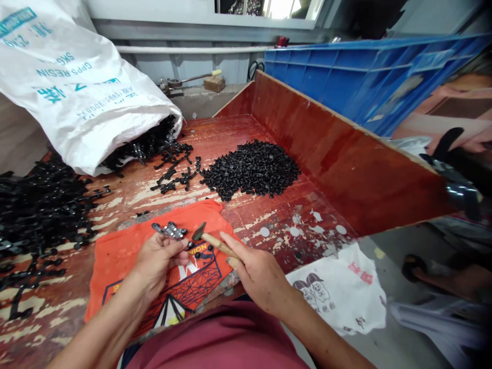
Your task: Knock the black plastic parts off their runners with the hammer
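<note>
Plastic strip (169, 230) sits pinched in my left hand (158, 260) above the orange cloth (126, 256). My right hand (257, 271) grips a small wooden-handled tool (213, 241), its tip touching the strip

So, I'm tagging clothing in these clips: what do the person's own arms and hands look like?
Both forearms are bare to the frame edge, with no sleeves showing. The left hand and right hand wear no gloves, rings or watch. A maroon garment covers the torso below.
</note>
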Tool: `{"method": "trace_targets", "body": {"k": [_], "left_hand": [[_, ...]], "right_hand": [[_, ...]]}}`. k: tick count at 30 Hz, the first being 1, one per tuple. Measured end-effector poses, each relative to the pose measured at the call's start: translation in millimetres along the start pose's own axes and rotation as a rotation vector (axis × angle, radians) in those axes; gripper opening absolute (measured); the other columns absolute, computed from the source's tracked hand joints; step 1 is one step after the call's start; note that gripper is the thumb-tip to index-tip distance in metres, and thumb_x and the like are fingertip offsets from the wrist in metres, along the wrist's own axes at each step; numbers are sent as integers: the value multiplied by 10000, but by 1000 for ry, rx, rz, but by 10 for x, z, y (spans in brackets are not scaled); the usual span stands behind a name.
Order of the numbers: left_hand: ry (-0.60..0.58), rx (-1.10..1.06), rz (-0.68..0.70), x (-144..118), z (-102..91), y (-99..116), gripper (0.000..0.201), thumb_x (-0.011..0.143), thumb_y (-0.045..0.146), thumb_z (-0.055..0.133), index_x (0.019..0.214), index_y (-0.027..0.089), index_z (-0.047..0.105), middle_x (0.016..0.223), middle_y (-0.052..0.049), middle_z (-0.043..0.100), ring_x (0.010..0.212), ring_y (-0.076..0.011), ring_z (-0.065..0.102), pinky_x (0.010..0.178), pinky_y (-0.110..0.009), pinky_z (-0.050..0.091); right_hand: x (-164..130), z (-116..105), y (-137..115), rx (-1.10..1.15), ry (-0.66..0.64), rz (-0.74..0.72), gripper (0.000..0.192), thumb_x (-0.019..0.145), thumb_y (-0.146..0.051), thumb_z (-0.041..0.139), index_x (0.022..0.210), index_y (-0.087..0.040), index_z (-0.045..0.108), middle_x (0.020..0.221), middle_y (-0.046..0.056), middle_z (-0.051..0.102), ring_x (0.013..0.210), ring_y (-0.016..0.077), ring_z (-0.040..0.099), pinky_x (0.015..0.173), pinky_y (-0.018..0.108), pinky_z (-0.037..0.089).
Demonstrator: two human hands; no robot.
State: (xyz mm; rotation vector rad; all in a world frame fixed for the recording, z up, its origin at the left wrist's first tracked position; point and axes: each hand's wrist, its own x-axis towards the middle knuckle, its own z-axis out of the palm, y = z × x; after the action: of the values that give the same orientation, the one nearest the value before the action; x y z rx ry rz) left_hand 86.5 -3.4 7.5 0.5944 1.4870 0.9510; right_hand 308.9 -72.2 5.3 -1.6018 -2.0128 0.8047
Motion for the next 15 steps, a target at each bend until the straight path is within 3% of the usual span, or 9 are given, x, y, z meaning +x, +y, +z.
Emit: {"method": "trace_targets", "body": {"k": [3,8,15], "left_hand": [[-23,-11,2,9,-15,-9,258,715,-38,699,716,157,529,502,31,623,383,-109,609,421,-195,566],[-78,-25,-54,53,-66,14,300,674,-31,760,697,160,530,506,22,635,411,-122,635,441,-202,583],[-187,-12,-117,59,-142,53,213,699,46,776,677,143,588,587,-52,715,483,-141,686,510,-222,607]], "right_hand": [[-29,9,-52,-43,-2,-76,530,1013,-223,439,1529,-327,384,1185,35,739,948,203,716,836,306,533],[-47,62,-78,-150,-32,-45,511,1019,-256,447,1521,-340,397,1107,28,766,892,222,735,796,327,561],[-17,65,-33,-79,-53,-57,531,1011,-217,436,1529,-324,386,1213,38,733,989,214,725,878,334,556]]}}
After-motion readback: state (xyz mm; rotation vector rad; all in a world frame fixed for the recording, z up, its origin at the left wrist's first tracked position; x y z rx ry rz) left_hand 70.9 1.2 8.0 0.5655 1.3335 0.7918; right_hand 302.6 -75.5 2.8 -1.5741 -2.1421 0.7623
